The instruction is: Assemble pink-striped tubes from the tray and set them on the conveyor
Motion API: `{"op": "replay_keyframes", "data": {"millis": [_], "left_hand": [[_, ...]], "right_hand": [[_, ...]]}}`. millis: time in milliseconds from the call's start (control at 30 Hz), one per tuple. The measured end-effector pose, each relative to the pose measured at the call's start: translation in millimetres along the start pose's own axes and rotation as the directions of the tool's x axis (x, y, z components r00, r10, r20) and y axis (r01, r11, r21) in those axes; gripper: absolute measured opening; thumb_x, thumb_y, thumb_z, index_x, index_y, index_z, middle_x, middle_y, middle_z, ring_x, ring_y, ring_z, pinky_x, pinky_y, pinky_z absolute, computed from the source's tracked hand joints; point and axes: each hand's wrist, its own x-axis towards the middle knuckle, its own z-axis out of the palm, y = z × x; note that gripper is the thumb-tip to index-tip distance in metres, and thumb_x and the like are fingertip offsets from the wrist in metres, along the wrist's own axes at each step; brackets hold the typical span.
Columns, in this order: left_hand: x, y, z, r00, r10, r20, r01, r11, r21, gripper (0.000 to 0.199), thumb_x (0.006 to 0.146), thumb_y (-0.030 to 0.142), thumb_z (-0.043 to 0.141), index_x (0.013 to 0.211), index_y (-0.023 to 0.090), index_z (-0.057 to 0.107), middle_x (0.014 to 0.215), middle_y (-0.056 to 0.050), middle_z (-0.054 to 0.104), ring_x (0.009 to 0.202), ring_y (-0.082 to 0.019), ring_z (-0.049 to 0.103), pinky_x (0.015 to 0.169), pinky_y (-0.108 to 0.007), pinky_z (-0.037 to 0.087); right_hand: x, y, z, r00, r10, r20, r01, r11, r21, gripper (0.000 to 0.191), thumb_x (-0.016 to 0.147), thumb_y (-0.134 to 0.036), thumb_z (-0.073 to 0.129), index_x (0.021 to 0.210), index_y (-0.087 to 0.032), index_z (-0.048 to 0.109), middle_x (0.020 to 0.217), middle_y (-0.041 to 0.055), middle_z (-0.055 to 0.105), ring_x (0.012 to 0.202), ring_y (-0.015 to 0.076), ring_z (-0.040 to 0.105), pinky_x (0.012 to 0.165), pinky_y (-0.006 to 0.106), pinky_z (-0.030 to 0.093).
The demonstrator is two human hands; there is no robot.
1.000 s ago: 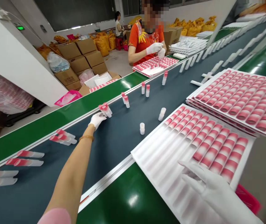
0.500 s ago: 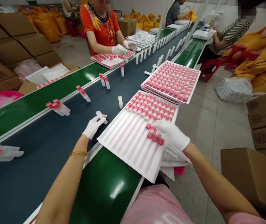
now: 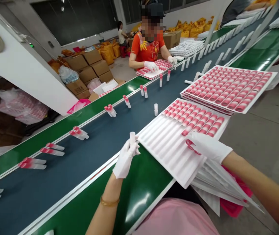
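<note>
My left hand (image 3: 126, 156), in a white glove, holds a white tube (image 3: 132, 138) upright over the near edge of the dark conveyor belt (image 3: 100, 143). At the white ribbed tray (image 3: 161, 147), my gloved right hand (image 3: 201, 145) is curled over several pink-and-white tubes. Its fingertips are partly hidden by the tubes and glove. Rows of pink-and-white tubes fill the far part of this tray; its near grooves are bare. Behind it lies a stack of trays, the top one (image 3: 229, 88) full of such tubes. A single white tube (image 3: 156, 109) stands on the belt.
Pink-tipped tubes (image 3: 78, 133) stand or lean in groups along the belt's far side. A person in orange (image 3: 148, 49) works across the belt at another tray. Green ledges (image 3: 141, 182) border the belt. Loose white trays and a pink container (image 3: 234, 204) are below right.
The view has swung left. My left hand has lifted its white tube off the belt toward the tray. My right hand remains over the tray, with its tubes shifted.
</note>
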Motion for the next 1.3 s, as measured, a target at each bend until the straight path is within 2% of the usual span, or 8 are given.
{"op": "replay_keyframes", "data": {"millis": [100,167,267,467,800,933,1100,1300], "left_hand": [[-24.1,2.3,7.1,0.999,0.026,-0.037,-0.019,0.987,0.159,0.046,0.097,0.055,0.045,0.123,0.022,0.065,0.091,-0.004,0.059,0.075,-0.016,0.052,0.08,-0.032,0.046],[-34.5,0.9,10.9,0.998,0.035,-0.047,-0.025,0.98,0.195,0.044,0.098,0.054,0.043,0.118,0.022,0.066,0.094,-0.005,0.059,0.081,-0.017,0.053,0.083,-0.032,0.045],[-44.1,-3.2,17.3,0.997,0.057,-0.058,-0.046,0.983,0.177,0.037,0.097,0.052,0.049,0.113,0.022,0.063,0.098,-0.005,0.06,0.086,-0.017,0.055,0.084,-0.031,0.046],[-53.5,-6.8,21.5,0.989,0.121,-0.083,-0.101,0.972,0.213,0.036,0.097,0.05,0.05,0.119,0.025,0.063,0.102,-0.005,0.064,0.091,-0.021,0.059,0.084,-0.033,0.046],[-53.4,-35.9,15.7,0.98,0.185,-0.068,-0.181,0.982,0.053,0.029,0.094,0.041,0.059,0.119,0.026,0.063,0.115,-0.005,0.063,0.104,-0.021,0.061,0.092,-0.032,0.05],[-52.2,-43.5,11.3,0.979,0.197,-0.053,-0.194,0.979,0.063,0.031,0.094,0.043,0.059,0.118,0.025,0.067,0.119,-0.007,0.063,0.113,-0.025,0.058,0.099,-0.035,0.047],[-49.9,-52.9,3.5,0.978,0.205,-0.034,-0.204,0.979,0.02,0.031,0.092,0.046,0.061,0.114,0.027,0.07,0.113,-0.007,0.063,0.11,-0.025,0.059,0.096,-0.036,0.049],[-48.5,-56.6,-2.8,0.978,0.208,-0.022,-0.207,0.978,0.034,0.028,0.091,0.043,0.064,0.108,0.024,0.073,0.102,-0.006,0.062,0.102,-0.023,0.059,0.088,-0.032,0.051]], "right_hand": [[-9.7,-25.4,-0.7,1.0,-0.01,-0.021,0.011,0.998,0.067,0.025,0.088,-0.025,0.054,0.108,-0.017,0.067,0.082,0.0048,0.064,0.073,0.0202,0.06,0.072,0.033,0.05],[-17.7,-54.8,3.1,0.997,0.055,-0.061,-0.039,0.967,0.251,0.037,0.09,-0.029,0.058,0.125,-0.02,0.061,0.095,0.0039,0.065,0.083,0.0197,0.063,0.077,0.032,0.052],[-24.1,-109.5,11.7,0.981,0.154,-0.118,-0.07,0.848,0.525,0.035,0.088,-0.035,0.067,0.121,-0.022,0.064,0.105,0.0044,0.066,0.097,0.0216,0.065,0.083,0.032,0.054],[-16.2,-184.7,18.5,0.963,-0.109,-0.246,0.207,0.886,0.415,0.025,0.093,-0.023,0.059,0.118,-0.024,0.064,0.115,0.0051,0.065,0.102,0.0201,0.063,0.084,0.031,0.055],[-20.5,-213.0,20.8,0.941,-0.304,-0.147,0.313,0.949,0.047,0.01,0.093,-0.006,0.06,0.093,-0.016,0.062,0.092,0.0029,0.061,0.081,0.017,0.06,0.072,0.027,0.047],[-19.0,-215.5,18.1,0.928,-0.337,-0.157,0.357,0.926,0.125,0.018,0.092,-0.004,0.059,0.105,-0.016,0.06,0.095,0.0025,0.062,0.084,0.0158,0.06,0.076,0.026,0.047],[-14.0,-212.3,13.6,0.942,-0.327,-0.08,0.337,0.91,0.244,0.015,0.094,-0.004,0.052,0.094,-0.017,0.061,0.094,0.0031,0.062,0.085,0.0162,0.06,0.076,0.027,0.046],[-6.3,-202.5,10.1,0.893,-0.45,0.018,0.413,0.835,0.362,0.025,0.094,0.0,0.052,0.111,-0.015,0.062,0.108,0.0052,0.062,0.099,0.0165,0.057,0.092,0.029,0.045]]}}
